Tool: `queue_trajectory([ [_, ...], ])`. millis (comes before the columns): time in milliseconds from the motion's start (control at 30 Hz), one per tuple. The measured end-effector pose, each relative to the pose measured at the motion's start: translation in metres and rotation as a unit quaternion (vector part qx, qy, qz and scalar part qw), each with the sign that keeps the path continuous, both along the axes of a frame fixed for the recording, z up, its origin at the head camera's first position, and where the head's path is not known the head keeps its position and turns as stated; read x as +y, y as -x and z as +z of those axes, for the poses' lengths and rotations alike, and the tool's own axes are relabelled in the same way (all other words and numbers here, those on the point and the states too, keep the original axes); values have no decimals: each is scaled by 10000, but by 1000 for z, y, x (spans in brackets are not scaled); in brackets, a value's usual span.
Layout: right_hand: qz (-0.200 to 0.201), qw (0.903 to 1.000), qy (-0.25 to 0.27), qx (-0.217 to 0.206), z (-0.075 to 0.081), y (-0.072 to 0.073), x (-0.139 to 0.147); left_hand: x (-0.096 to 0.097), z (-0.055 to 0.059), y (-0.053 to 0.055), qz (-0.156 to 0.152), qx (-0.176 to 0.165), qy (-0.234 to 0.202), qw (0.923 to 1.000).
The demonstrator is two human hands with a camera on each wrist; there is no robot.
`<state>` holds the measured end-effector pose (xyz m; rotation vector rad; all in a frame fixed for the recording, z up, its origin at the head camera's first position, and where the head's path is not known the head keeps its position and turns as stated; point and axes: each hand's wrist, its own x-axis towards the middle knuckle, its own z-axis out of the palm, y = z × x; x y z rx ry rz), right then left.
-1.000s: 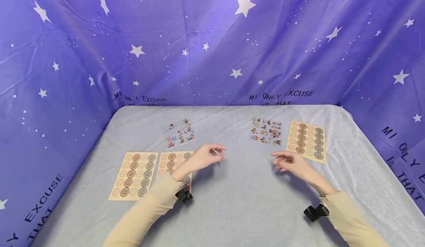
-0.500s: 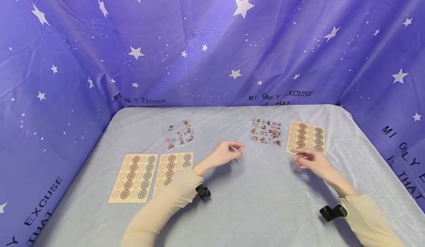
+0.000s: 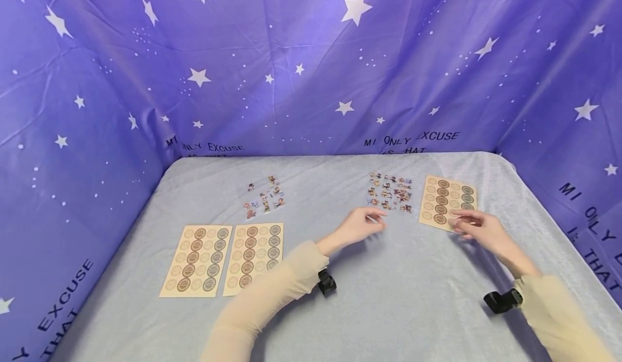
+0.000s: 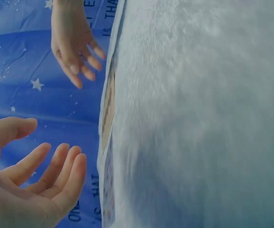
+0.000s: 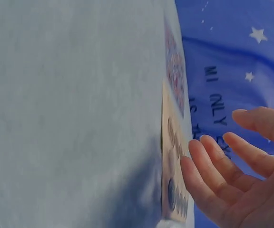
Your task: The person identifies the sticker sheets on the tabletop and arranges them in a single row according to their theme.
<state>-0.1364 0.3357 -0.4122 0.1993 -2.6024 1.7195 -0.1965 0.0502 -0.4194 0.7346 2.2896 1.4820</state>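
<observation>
Above the near edge of the right tan sheet (image 3: 443, 200) of round stickers, hovering with the right grip (image 3: 482, 232), wide and relaxed, with loosely bent fingers apart from the thumb. Just left of there, hovering likewise with the left grip (image 3: 359, 225), also wide, by the near edge of the right clear sheet (image 3: 389, 192) of small cartoon figures. Farther left on the pale surface (image 3: 408, 302), can see the outer tan sheet (image 3: 196, 261) lying just beside the middle tan sheet (image 3: 254, 254), with a beige sleeve (image 3: 272, 297) hiding the latter's near corner, and the left clear sheet (image 3: 265, 204) behind.

Starry purple curtain (image 3: 291, 32), pale tablecloth (image 3: 398, 297)
</observation>
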Motion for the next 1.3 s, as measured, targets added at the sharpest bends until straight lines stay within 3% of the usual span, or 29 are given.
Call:
queue_trajectory([
  [233, -304, 9995, -71, -111, -4, 7, 17, 23, -2, -1, 93, -230, -122, 9996],
  [467, -574, 9963, -634, 26, -6, 15, 31, 46, -8, 3, 475, -551, -321, 9968],
  [767, -936, 9941, -486, 238, -14, 27, 42, 73, -19, 4, 774, -798, -645, 9917],
  [933, -1176, 9902, -698, 289, -20, 36, 50, 83, -24, 4, 1035, -867, -672, 9886],
  [1033, -1446, 9868, -720, 139, -23, 42, 56, 90, -25, 4, 1163, -969, -726, 9858],
  [1300, -1408, 9837, -1111, -95, -16, 45, 57, 108, -23, 2, 1291, -1407, -992, 9766],
])
